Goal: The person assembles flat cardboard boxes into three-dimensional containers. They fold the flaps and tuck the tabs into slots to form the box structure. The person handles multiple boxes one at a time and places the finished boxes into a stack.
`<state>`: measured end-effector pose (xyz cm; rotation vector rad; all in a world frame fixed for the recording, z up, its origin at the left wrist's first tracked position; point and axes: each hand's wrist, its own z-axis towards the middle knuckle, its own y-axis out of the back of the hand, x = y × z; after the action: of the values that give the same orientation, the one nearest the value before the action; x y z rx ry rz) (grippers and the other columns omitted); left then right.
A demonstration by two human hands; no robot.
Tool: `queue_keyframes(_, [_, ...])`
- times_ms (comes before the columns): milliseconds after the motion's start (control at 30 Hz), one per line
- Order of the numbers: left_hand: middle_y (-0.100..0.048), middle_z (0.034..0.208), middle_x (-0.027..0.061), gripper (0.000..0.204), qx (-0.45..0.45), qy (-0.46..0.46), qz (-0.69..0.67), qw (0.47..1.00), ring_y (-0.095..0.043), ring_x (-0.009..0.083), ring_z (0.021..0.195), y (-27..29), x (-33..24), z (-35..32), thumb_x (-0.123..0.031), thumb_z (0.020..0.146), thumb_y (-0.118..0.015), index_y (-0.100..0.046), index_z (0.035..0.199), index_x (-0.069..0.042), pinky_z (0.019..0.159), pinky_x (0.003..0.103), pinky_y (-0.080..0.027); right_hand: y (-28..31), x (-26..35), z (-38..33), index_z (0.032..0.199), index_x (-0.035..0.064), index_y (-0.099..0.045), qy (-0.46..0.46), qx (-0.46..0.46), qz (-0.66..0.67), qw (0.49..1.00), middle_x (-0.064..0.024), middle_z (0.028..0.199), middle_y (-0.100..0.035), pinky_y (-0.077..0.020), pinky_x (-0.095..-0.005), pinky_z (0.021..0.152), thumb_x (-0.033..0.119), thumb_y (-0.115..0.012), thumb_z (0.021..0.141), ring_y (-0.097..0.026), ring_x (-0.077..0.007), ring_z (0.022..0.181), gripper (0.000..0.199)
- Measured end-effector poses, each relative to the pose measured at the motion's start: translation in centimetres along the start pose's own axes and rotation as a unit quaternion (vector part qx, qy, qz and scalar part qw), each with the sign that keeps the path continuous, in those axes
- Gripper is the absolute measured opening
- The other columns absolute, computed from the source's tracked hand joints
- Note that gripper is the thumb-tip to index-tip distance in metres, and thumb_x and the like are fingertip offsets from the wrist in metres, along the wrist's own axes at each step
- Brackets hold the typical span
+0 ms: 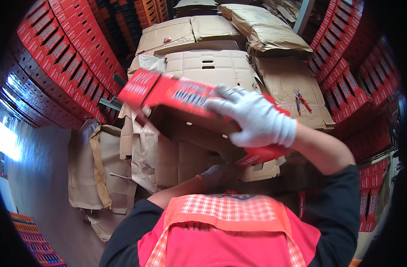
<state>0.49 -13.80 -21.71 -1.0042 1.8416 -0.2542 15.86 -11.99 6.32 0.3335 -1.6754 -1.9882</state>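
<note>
A red cardboard crate, brown on its inner side, is held tilted in front of my chest. My right hand, in a white knit glove, is closed over its upper right part, the thumb bent down along the inner side. Lower down, my left hand is gloved too and lies in shadow close to the crate's lower edge. Its fingers are too dark to make out. Behind the crate lies flat, pale brown cardboard with slots cut in it.
Tall stacks of red crates stand on the left, with more red crates on the right. Paper-wrapped bundles lie at the back. Red-handled pliers rest on one bundle. Crumpled brown paper hangs at the left.
</note>
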Motion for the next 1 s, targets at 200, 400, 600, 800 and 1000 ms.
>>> queue_keyframes(200, [-0.055, 0.135, 0.0205, 0.064, -0.129, -0.644, 0.669, 0.350, -0.053, 0.0368, 0.124, -7.6, -11.6, -10.8, -0.045, 0.073, -0.075, -0.061, 0.119, -0.003, 0.105, 0.060, -0.040, -2.8, -4.8, 0.8, 0.106, 0.0048, -0.063, -0.093, -0.448, 0.119, 0.881, -0.0179, 0.090, -0.070, -0.0555, -0.0403, 0.067, 0.017, -0.070, 0.086, -0.069, -0.0361, 0.077, 0.024])
queue_keyframes(400, [-0.062, 0.100, 0.0221, 0.105, -0.240, -0.372, 0.788, 0.428, -0.058, 0.0347, 0.100, -10.0, -22.9, -8.2, -0.086, 0.057, -0.064, -0.063, 0.103, 0.008, 0.098, 0.045, -0.039, -1.4, -5.3, -1.6, 0.108, 0.0063, -0.056, -0.177, -0.303, -0.013, 0.936, -0.0173, 0.097, -0.069, -0.0559, -0.0358, 0.068, 0.016, -0.073, 0.085, -0.072, -0.0292, 0.080, 0.031])
queue_keyframes(600, [-0.061, 0.095, 0.0178, 0.096, -0.190, -0.401, 0.786, 0.431, -0.060, 0.0324, 0.093, -8.8, -23.1, -7.6, -0.082, 0.058, -0.069, -0.062, 0.100, 0.004, 0.090, 0.041, -0.044, 0.9, -7.8, -5.0, 0.080, 0.0053, -0.064, -0.154, -0.179, 0.037, 0.971, -0.0156, 0.063, -0.063, -0.0506, -0.0426, 0.053, 0.025, -0.063, 0.092, -0.065, -0.0343, 0.058, 0.023])
queue_keyframes(800, [-0.061, 0.098, 0.0193, 0.097, -0.203, -0.371, 0.785, 0.452, -0.059, 0.0334, 0.096, -9.5, -22.8, -7.8, -0.080, 0.058, -0.071, -0.060, 0.102, 0.006, 0.094, 0.041, -0.043, -0.7, -8.1, -1.5, 0.071, 0.0069, -0.062, -0.031, -0.096, -0.211, 0.972, -0.0190, 0.071, -0.066, -0.0513, -0.0469, 0.065, 0.028, -0.055, 0.093, -0.067, -0.0352, 0.070, 0.031])
queue_keyframes(1000, [-0.058, 0.123, 0.0249, 0.111, -0.204, -0.467, 0.694, 0.509, -0.058, 0.0370, 0.110, -8.7, -21.3, -7.7, -0.072, 0.063, -0.075, -0.049, 0.131, 0.012, 0.106, 0.043, -0.039, -1.9, -7.6, 1.5, 0.087, 0.0078, -0.071, -0.265, -0.030, 0.025, 0.964, -0.0195, 0.085, -0.069, -0.0529, -0.0463, 0.075, 0.038, -0.056, 0.093, -0.066, -0.0402, 0.080, 0.034])
